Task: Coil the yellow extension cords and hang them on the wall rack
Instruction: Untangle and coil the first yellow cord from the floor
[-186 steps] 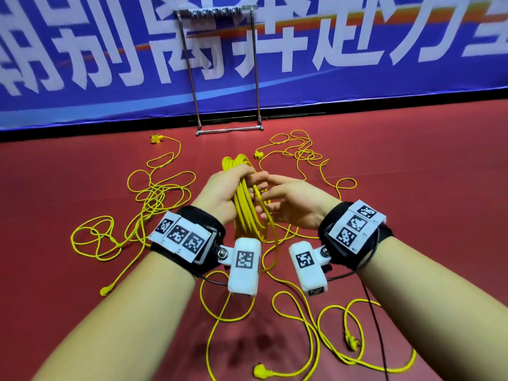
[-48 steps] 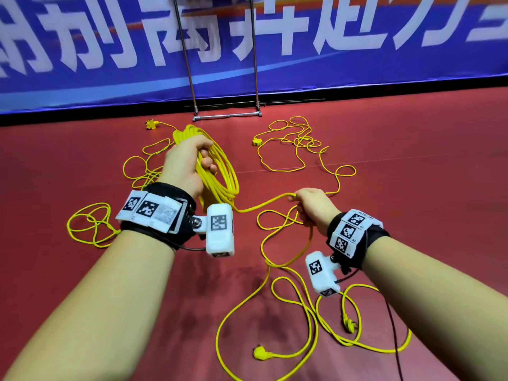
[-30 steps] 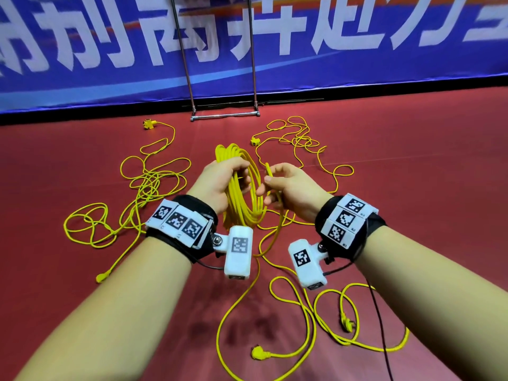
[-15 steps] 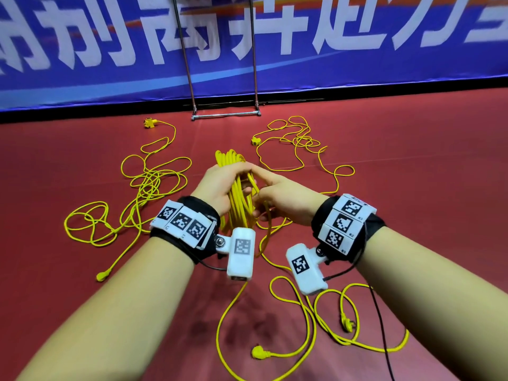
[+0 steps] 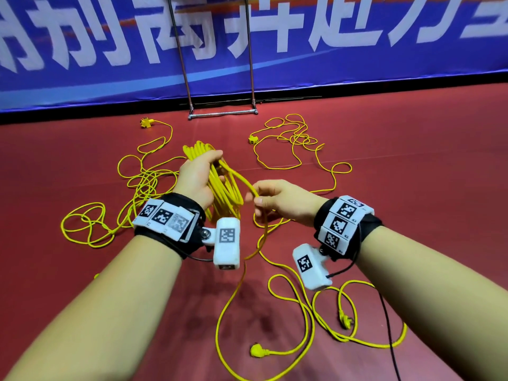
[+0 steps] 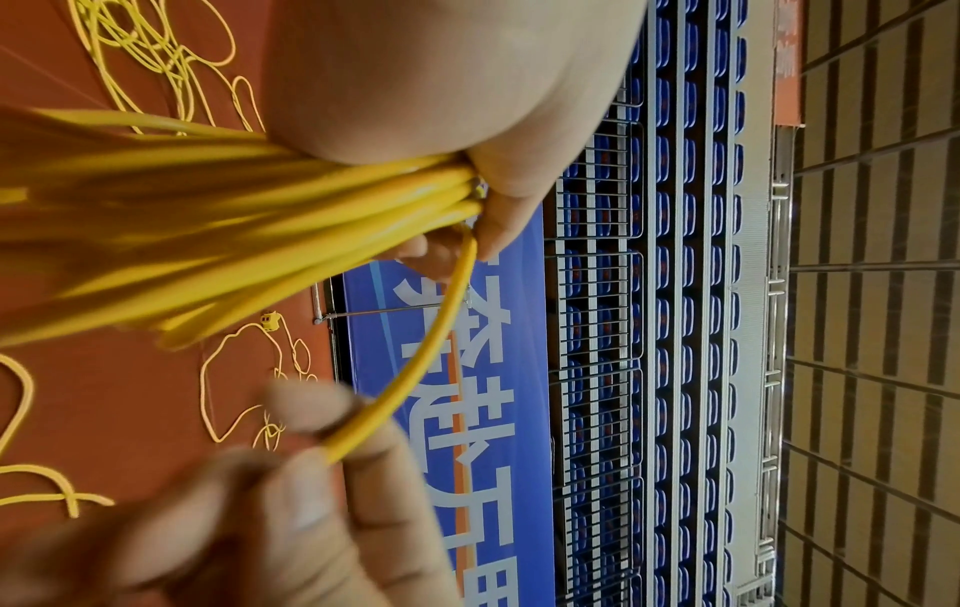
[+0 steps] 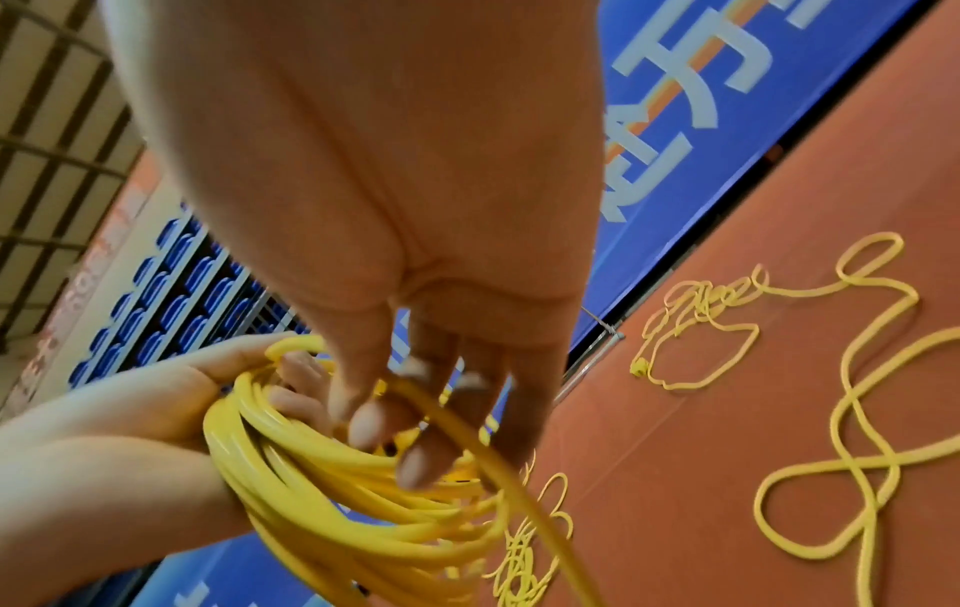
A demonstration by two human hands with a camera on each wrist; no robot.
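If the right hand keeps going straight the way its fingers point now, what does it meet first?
Probably the coiled cord bundle gripped by the left hand. The right hand points left toward it, pinching the free strand; depth is uncertain.

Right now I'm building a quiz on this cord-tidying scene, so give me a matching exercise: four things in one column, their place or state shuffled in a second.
Things:
1. left hand
2. right hand
3. metal rack
4. yellow plug

Place or state:
A. lying loose on the red floor, near the camera
B. grips the coiled bundle
C. standing against the blue banner
D. pinches a single strand running from the bundle

Pairs: 1-B, 2-D, 3-C, 4-A
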